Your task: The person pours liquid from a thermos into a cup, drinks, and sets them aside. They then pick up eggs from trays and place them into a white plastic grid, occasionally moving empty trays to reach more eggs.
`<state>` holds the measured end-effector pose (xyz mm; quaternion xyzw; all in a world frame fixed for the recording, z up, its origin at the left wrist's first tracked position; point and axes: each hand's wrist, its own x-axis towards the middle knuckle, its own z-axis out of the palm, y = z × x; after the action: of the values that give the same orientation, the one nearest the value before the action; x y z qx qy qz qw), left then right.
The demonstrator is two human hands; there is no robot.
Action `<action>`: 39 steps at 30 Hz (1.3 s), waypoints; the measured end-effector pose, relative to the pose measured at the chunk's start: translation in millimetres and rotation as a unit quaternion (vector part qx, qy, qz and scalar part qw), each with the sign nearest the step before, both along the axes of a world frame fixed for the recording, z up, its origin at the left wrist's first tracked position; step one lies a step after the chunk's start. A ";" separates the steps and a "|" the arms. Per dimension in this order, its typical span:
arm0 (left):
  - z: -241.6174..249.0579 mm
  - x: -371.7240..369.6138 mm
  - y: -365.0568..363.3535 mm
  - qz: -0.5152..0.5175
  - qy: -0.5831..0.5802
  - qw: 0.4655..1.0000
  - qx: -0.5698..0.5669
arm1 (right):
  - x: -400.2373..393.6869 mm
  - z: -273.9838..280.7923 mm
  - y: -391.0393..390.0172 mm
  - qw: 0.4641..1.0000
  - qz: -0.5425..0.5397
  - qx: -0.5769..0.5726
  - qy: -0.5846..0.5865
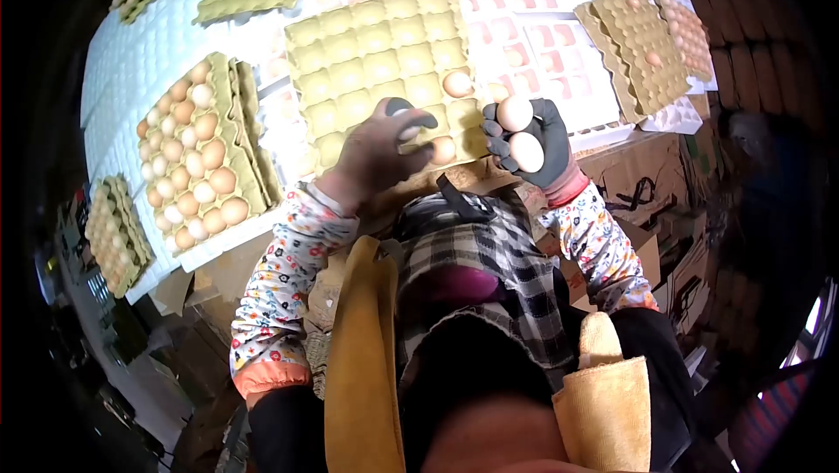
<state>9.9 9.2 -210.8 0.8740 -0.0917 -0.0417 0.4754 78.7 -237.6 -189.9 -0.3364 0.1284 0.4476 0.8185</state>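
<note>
My right hand (552, 148), in a dark glove, holds two eggs: a pale egg (516, 113) and, just below it, a second egg (526, 152). Over the lower middle of a yellowish pulp egg tray (376, 45) is my gloved left hand (371, 158), fingers curled around an egg (409, 133) that shows only in part. Two eggs sit in the tray's right-hand cells: a brown egg (457, 83) and another brown egg (443, 150) near the front edge, close to my left thumb. The other visible cells hold nothing.
To the left stands a stack of pulp trays (249, 136) topped with brown and white eggs. A smaller egg-filled tray (114, 233) lies beyond it. More stacked trays (634, 53) are at the right. White trays (559, 62) cover the surface beneath, with cardboard boxes (647, 254) below.
</note>
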 end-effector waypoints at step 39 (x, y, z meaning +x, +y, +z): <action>-125.9 266.1 -365.1 0.171 -0.098 0.974 0.114 | 127.3 -119.5 -274.6 0.610 0.042 -0.414 -0.674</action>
<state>276.0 -355.8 -336.6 0.9251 0.0185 0.1159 0.3612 206.0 -512.2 -309.3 -0.8516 -0.3024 0.0271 0.4272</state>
